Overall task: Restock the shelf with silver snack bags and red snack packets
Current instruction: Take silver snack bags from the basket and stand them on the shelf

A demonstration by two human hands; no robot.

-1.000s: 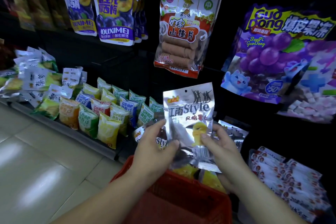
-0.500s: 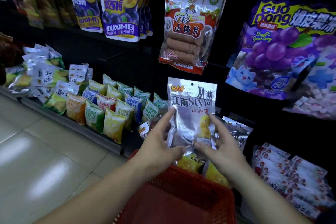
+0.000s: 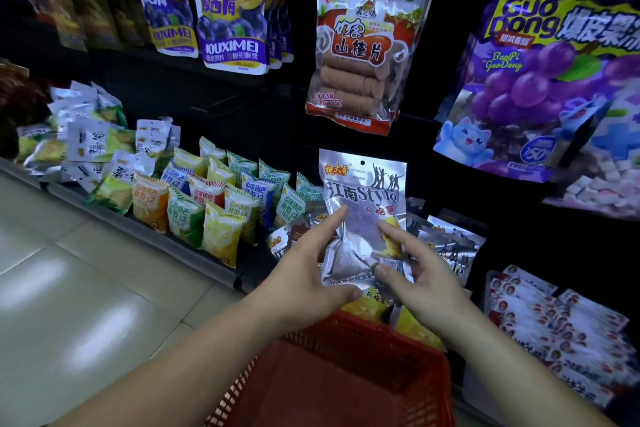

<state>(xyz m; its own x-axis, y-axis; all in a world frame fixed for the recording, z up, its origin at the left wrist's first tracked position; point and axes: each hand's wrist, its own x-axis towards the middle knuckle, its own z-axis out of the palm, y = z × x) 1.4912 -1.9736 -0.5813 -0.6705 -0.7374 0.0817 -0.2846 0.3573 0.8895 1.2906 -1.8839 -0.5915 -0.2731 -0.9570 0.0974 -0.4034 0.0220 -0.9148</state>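
Silver snack bag [image 3: 363, 215] upright just below frame centre, above far rim of red basket [image 3: 346, 381]. Left hand [image 3: 308, 277] pinches bag's lower left edge, thumb under bottom corner, fingers up along side. Right hand [image 3: 422, 277] grips bag at its 5 o'clock, thumb pressed on barcode. More silver bags [image 3: 450, 246] on shelf at 3 o'clock of held bag, behind right hand. Red snack packets [image 3: 554, 329] stacked at 4 o'clock, well apart. Small colourful packets [image 3: 214, 204] in rows at 9 o'clock. Hawthorn bag [image 3: 360, 52] hangs at 12 o'clock.
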